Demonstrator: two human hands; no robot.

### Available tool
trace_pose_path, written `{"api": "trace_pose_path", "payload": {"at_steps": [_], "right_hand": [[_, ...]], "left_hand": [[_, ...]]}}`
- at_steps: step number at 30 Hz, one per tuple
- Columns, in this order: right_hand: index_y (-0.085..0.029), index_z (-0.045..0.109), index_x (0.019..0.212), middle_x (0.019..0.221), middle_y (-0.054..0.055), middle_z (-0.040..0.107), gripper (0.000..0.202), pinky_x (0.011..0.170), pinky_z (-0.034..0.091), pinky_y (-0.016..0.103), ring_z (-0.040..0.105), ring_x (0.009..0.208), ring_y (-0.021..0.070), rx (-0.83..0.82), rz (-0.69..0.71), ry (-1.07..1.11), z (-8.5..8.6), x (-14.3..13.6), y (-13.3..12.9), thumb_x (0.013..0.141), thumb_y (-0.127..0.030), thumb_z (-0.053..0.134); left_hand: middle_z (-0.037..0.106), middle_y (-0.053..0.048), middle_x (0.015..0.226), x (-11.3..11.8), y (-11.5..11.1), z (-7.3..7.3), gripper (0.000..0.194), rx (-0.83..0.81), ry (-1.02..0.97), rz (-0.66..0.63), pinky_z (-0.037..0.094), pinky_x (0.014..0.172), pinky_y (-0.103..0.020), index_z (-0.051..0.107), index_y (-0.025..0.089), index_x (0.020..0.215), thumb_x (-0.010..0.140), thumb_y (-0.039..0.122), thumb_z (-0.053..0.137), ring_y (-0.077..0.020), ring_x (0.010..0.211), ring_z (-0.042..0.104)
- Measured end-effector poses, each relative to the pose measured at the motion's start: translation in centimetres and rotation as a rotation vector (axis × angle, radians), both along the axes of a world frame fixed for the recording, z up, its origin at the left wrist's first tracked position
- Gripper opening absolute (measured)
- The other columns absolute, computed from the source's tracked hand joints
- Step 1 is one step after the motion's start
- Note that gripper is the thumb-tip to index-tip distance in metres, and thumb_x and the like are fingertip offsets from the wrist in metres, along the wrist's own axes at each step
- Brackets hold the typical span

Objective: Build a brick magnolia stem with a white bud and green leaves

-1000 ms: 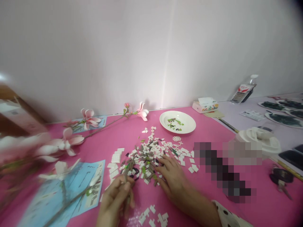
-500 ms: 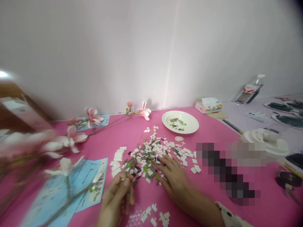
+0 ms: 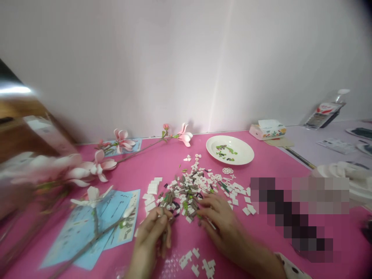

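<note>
The left hand [image 3: 152, 232] pinches a thin brown piece [image 3: 164, 235], partly hidden, with thumb and fingers. The right hand [image 3: 219, 217] is spread, at the near right edge of the pile of small pieces [image 3: 187, 190], lying on the pink worktop [image 3: 270, 166].

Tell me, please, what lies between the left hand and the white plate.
In the head view, a mixed pile of small pieces lies between them.

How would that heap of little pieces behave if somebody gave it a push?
The heap would probably spread rather than move as one, since its pieces appear loose. The flat white pieces at its right edge should slide more than roll. Each is likely light, being small compared with the right hand.
</note>
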State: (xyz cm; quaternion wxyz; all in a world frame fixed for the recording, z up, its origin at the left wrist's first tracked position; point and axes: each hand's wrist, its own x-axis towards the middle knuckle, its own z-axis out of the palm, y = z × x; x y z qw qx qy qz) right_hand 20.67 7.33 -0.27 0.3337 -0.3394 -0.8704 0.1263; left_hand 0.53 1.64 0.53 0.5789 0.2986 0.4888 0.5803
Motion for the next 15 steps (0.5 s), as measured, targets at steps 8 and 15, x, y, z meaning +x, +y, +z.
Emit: {"api": "trace_pose_path", "payload": {"at_steps": [8,15], "right_hand": [[-0.020,0.067,0.099,0.108,0.010,0.064,0.029,0.104,0.039,0.055,0.052,0.113,0.0276,-0.092,0.027,-0.074,0.11,-0.07,-0.26,0.081,-0.006,0.050],[-0.020,0.068,0.097,0.110,0.011,0.063,0.028,0.102,0.041,0.053,0.054,0.111,0.0261,-0.083,-0.001,-0.043,-0.10,-0.05,-0.15,0.084,-0.006,0.048]], "left_hand": [[0.051,0.007,0.047,-0.23,-0.09,-0.35,0.020,-0.002,-0.009,-0.009,0.020,0.033,-0.015,0.058,0.017,0.083,0.086,0.036,0.059,-0.0034,0.032,0.031],[0.050,0.007,0.045,-0.28,0.07,-0.41,0.019,-0.003,-0.013,-0.006,0.021,0.032,-0.014,0.057,0.017,0.085,0.087,0.036,0.058,-0.0039,0.031,0.031]]}}
